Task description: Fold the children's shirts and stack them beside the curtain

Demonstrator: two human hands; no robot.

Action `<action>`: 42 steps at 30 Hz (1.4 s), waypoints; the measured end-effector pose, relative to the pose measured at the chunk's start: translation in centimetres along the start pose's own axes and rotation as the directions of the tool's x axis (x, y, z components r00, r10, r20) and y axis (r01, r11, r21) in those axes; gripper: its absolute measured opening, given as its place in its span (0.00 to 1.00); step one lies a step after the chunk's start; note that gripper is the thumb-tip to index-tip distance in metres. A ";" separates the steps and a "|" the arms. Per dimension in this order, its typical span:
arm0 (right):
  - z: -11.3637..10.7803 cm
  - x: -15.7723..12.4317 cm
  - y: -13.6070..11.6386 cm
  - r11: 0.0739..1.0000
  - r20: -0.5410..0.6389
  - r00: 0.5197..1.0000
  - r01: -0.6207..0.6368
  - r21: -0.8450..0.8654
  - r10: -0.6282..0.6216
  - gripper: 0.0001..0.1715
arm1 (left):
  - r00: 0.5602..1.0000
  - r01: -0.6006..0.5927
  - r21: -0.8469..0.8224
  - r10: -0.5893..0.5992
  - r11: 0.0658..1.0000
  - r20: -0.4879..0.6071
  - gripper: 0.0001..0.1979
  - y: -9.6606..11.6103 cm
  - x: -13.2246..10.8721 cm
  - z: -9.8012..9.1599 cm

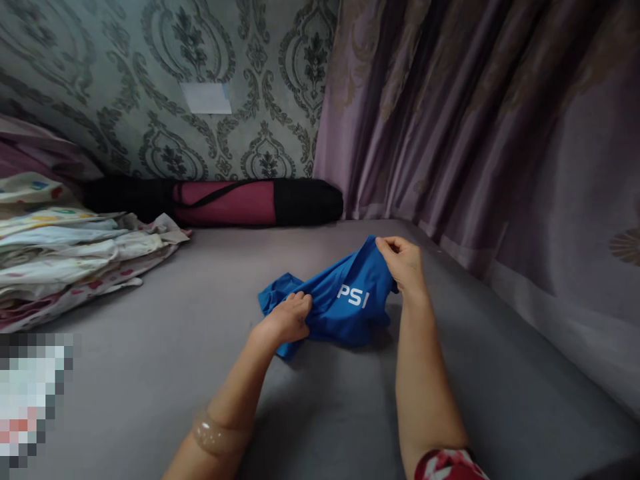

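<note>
A blue garment [345, 303] with white letters lies bunched on the grey bed sheet [150, 347] in the middle of the view. My left hand [289, 318] is closed on the garment's left edge, pressing it against the sheet. My right hand [403, 261] pinches the garment's upper right corner and lifts it a little off the bed. A clear bangle [215, 433] sits on my left wrist.
A pile of folded patterned cloths [65, 247] lies at the left. A rolled maroon mat in a black cover [225, 200] rests against the patterned wall. Purple curtains [500, 147] hang along the right side of the bed.
</note>
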State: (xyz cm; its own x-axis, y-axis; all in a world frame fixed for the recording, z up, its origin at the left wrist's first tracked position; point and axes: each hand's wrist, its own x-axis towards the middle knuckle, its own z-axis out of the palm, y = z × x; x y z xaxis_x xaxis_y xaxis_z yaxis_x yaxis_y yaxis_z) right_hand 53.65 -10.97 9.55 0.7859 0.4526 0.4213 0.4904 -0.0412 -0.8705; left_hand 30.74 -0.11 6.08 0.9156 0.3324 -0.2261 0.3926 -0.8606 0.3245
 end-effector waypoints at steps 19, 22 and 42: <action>-1.6 -1.3 -4.9 0.990 -0.025 1.000 0.000 0.141 0.004 0.18 | 0.999 -0.003 -0.605 0.034 0.796 0.040 0.14 -6.9 -3.7 -3.4; -2.4 -1.6 -5.2 0.989 0.017 1.000 -0.009 0.150 0.006 0.17 | 0.984 0.048 -0.623 -0.142 0.781 -0.103 0.15 -8.0 -6.3 -5.1; -0.3 -2.9 -6.5 0.989 0.724 0.686 0.039 -0.142 0.077 0.19 | 0.868 0.342 -0.375 -0.443 0.861 -0.226 0.16 -12.1 -5.7 -2.9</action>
State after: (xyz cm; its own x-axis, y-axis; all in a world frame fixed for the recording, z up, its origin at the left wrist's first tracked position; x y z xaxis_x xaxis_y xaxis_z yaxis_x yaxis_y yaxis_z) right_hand 48.25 -12.30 14.07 0.3040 0.9519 0.0382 0.5694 -0.1494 -0.8083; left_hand 21.08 9.52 6.11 0.6401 0.7567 -0.1327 0.6840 -0.4827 0.5469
